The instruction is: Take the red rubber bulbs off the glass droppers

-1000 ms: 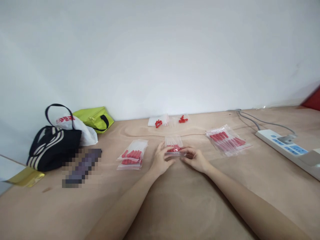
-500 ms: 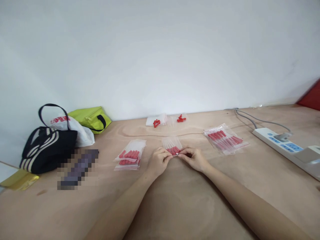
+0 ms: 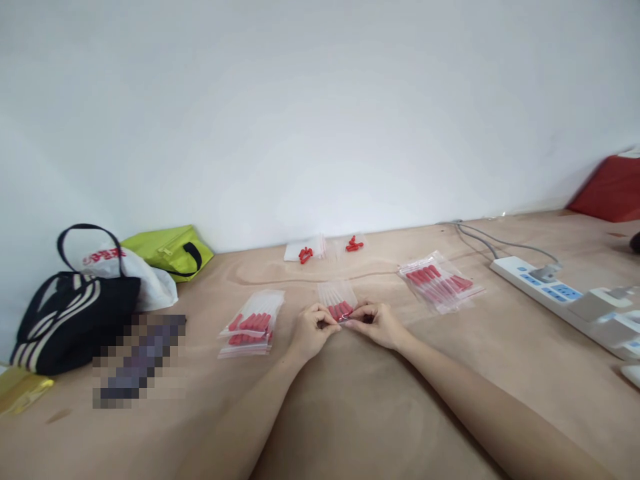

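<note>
A small clear zip bag of red pieces lies on the wooden table in front of me. My left hand pinches its near edge from the left, and my right hand pinches the same edge from the right; both are closed on it. A pile of filled bags lies just left of my left hand. Another pile of filled bags lies to the right, beyond my right hand.
Loose red pieces and a small white bag sit near the wall. A black striped bag, a white plastic bag and a green pouch stand at the left. A white power strip lies at the right.
My fingers have gathered closer together on the bag's near edge, and the bag has come slightly towards me. The view has drifted to the right.
</note>
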Tool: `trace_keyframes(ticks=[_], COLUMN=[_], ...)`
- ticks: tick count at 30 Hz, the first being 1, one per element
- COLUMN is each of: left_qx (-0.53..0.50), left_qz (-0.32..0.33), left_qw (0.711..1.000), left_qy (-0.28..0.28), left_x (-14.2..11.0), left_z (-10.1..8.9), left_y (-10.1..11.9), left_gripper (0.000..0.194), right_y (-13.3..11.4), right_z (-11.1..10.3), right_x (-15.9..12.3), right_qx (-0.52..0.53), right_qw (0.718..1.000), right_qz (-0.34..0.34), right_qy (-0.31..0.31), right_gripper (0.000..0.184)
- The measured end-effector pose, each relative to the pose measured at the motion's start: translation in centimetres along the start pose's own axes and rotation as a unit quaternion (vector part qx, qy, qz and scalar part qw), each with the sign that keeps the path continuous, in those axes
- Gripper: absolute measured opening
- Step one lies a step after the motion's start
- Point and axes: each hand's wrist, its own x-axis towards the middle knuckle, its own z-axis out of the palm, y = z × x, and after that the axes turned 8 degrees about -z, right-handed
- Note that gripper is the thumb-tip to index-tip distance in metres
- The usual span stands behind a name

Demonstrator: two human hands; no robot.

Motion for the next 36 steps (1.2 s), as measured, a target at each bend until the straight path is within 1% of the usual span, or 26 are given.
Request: trace_keyframes(ticks=[4, 7, 11, 17, 20, 22, 24, 28, 30, 32, 34, 36], left_qx=[-0.024, -0.033, -0.029, -0.055, -0.048, -0.019, 0.025, 0.092, 0.090, 0.064, 0.030, 0.007], left_qz=[-0.015, -0.024, -0.026, -0.023, -0.015, -0.004, 0.021, 0.114, 0.127, 0.106, 0.080, 0.067], left_qw=[1.000, 0.999, 0.999, 0.998, 0.999, 1.000, 0.999, 0.989, 0.988, 0.992, 0.996, 0.998], left_qy=[0.001, 0.003, 0.014, 0.000, 0.009, 0.018, 0.019, -0.008, -0.011, -0.005, -0.001, 0.000], left_x=[0.1, 0.2, 0.2, 0.2, 0.2, 0.2, 0.2, 0.1, 0.0, 0.0, -0.1, -0.1], left_z=[-0.1, 0.0, 0.1, 0.1, 0.1, 0.1, 0.0, 0.0, 0.2, 0.5, 0.8, 1.1], left_y=[-0.2, -0.5, -0.8, -0.6, -0.4, -0.4, -0.4, -0.4, -0.2, 0.0, 0.2, 0.3], left_gripper=[0.010, 0.011, 0.012, 0.020, 0.021, 0.016, 0.010, 0.009, 0.010, 0.011, 0.013, 0.013], right_y=[0.5, 0.5, 0.2, 0.1, 0.2, 0.1, 0.0, -0.2, 0.0, 0.4, 0.9, 1.4], right_z=[0.0, 0.0, 0.1, 0.7, 0.8, 0.8, 0.8, 0.9, 1.2, 1.6, 2.1, 2.6], right_x=[0.1, 0.2, 0.3, 0.3, 0.3, 0.3, 0.3, 0.1, 0.1, 0.2, 0.3, 0.4], right_qx=[0.008, 0.023, 0.010, -0.011, -0.023, -0.028, -0.026, -0.011, 0.002, 0.026, 0.056, 0.078], right_qw=[1.000, 1.000, 1.000, 1.000, 1.000, 1.000, 1.000, 1.000, 0.999, 0.997, 0.992, 0.987], right_qz=[0.003, 0.011, 0.015, 0.014, 0.013, 0.008, 0.001, -0.007, 0.006, 0.046, 0.089, 0.108], right_qy=[0.000, -0.004, -0.001, 0.010, 0.015, 0.011, 0.009, 0.019, 0.031, 0.054, 0.076, 0.088], right_gripper=[0.012, 0.014, 0.018, 0.009, 0.007, 0.009, 0.011, 0.012, 0.011, 0.011, 0.017, 0.023])
